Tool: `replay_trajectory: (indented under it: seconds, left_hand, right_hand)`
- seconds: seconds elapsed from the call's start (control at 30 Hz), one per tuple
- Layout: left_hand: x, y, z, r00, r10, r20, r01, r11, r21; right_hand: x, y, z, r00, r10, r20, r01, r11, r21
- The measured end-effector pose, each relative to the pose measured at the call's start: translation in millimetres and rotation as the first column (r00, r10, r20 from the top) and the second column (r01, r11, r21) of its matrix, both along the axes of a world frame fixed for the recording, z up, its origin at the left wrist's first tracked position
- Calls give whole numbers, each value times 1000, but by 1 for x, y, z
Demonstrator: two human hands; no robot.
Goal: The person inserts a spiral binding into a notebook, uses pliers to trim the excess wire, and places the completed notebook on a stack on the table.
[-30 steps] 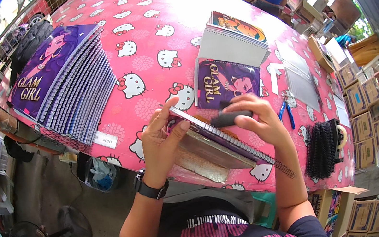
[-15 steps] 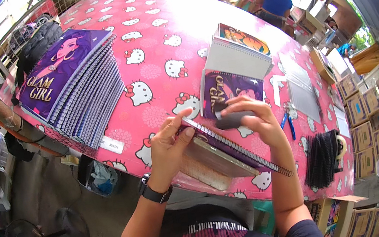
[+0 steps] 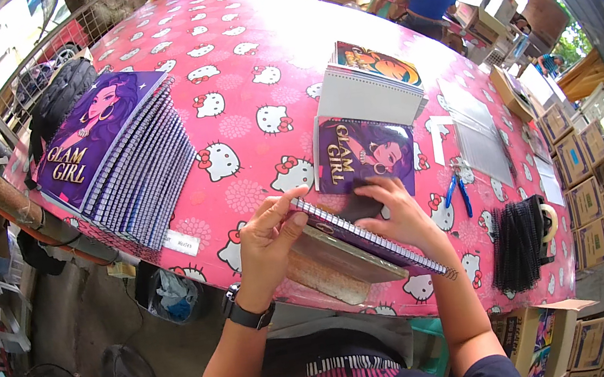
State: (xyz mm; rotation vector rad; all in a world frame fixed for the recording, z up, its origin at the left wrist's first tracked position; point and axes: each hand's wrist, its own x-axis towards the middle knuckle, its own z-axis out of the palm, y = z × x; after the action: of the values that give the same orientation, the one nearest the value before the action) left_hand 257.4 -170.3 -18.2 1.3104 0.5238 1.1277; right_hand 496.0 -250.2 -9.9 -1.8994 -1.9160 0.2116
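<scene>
Left hand (image 3: 266,236): grip pinching the near-left end of the spiral-bound notebook (image 3: 359,238)
Right hand (image 3: 394,214): fingers spread flat on the notebook's cover, pressing a dark block (image 3: 359,207)
Notebook: tilted at the bench (image 3: 241,81) front edge, between both hands
Beyond it: purple cover sheet (image 3: 363,153), flat
Far left: fanned stack of purple notebooks (image 3: 112,157)
Right: black binding combs (image 3: 518,243)

- Single head-worn fisheye view, looking steeply down from above the person's chest.
- Faces forward across the pink surface (image 3: 241,81); near edge close, far end distant.
- Straight edges bend toward the rim.
</scene>
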Motion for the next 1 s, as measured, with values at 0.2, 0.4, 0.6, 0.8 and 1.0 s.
replay_trajectory:
  seconds: [0.2,0.4,0.6,0.8,1.0]
  left_hand:
    - [11,-13,34,999,-34,-41,45,953,299]
    - [34,-45,67,990,-139,21,119,908,401]
    - [27,-47,68,989,-145,-30,142,876,461]
    - [25,-47,69,991,-134,-28,126,820,558]
    - [29,-44,63,989,-149,-14,135,852,505]
  right_hand:
    - [-19,-69,106,998,52,-24,-46,974,222]
    - [-68,-69,113,942,228,-248,-67,848,525]
    - [-70,-71,114,949,218,-228,-65,842,535]
    - [-71,-74,123,965,203,-167,-114,895,431]
    - [-75,-70,120,982,179,-66,-114,827,550]
